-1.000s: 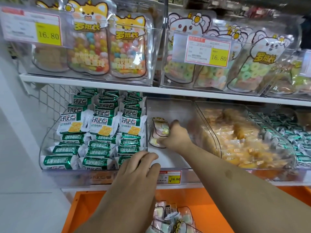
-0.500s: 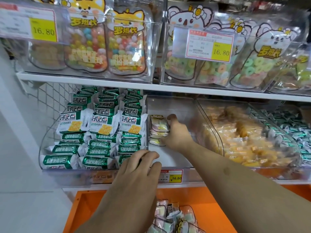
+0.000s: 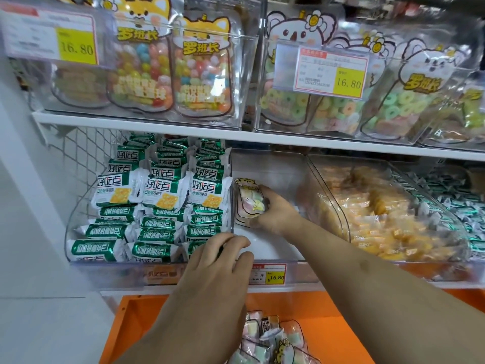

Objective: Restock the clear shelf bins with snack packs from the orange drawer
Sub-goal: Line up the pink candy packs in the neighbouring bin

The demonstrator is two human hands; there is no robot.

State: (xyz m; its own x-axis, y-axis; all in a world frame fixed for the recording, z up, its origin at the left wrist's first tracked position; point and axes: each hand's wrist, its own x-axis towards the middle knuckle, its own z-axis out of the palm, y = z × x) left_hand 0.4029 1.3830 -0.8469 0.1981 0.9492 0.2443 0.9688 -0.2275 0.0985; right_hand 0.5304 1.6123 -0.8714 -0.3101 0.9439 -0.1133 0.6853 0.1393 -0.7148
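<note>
A: Where is the small clear snack pack of pastel marshmallow cubes?

B: Inside the middle clear plastic shelf bin, upright against its left wall. The right hand has its fingers curled round the pack's right side, thumb on top.

A: How does it look?

B: A see-through pouch with a yellow cartoon animal on top and pink, white and green cubes inside. More of them lie in the open orange drawer below.

A: Room to move?

B: The bin's white floor is bare to the right and in front. The left hand grips the bin's front rim with bent fingers.
</note>
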